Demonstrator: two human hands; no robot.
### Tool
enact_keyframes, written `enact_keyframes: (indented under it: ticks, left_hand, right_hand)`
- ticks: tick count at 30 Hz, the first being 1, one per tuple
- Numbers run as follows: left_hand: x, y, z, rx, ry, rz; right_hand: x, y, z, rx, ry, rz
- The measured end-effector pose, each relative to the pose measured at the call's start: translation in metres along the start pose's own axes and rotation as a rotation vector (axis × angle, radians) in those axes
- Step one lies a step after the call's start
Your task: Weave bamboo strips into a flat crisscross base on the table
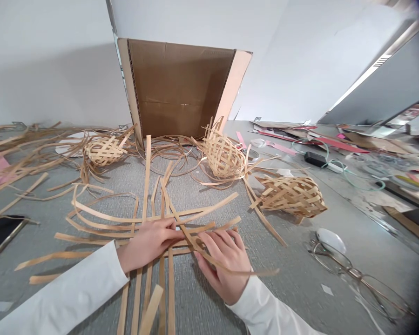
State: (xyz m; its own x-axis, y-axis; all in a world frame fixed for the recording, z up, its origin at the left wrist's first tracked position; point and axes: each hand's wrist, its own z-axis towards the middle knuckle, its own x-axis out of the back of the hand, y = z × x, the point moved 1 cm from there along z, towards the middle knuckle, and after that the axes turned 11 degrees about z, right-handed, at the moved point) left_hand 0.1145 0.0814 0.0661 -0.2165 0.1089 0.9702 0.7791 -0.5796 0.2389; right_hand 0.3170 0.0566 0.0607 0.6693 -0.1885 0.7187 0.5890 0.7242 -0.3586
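Note:
Flat tan bamboo strips (153,215) cross one another on the grey table, some running left to right and others toward me. My left hand (152,243) lies over the crossing, its fingers closed on strips there. At the right side of the crossing, my right hand (225,260) has its fingers curled and closed on strip ends. One long bamboo strip (226,268) slants down from the upper middle, passes between the hands and over the right hand, and ends past the wrist. Both hands hide much of the weave beneath them.
An open cardboard box (181,88) stands behind. Woven pieces lie at left (105,151), centre right (225,156) and right (293,195). Eyeglasses (358,274) and a white mouse (331,240) sit at right, a phone (3,235) at left. Loose strips and cables clutter both sides.

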Motion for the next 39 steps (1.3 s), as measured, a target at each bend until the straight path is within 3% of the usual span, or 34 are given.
enact_keyframes:
  ticks: [9, 14, 20, 31, 39]
  left_hand:
    - [-0.003, 0.004, -0.001, -0.025, -0.002, 0.046]
    - [-0.008, 0.004, 0.000, 0.018, 0.029, -0.047]
    - [-0.012, 0.003, -0.002, 0.086, 0.087, -0.203]
    - [-0.008, 0.003, -0.001, 0.130, 0.047, -0.269]
    - [0.003, 0.009, -0.001, 0.067, -0.066, -0.224]
  right_hand:
    - [-0.008, 0.000, -0.002, 0.103, 0.008, -0.051]
    - [-0.003, -0.004, 0.002, 0.134, 0.014, -0.059]
    - [0.001, -0.004, 0.005, 0.171, 0.116, -0.021]
    - [0.009, 0.008, -0.001, -0.086, 0.398, 0.230]
    - [0.007, 0.009, -0.005, -0.190, 0.469, 0.307]
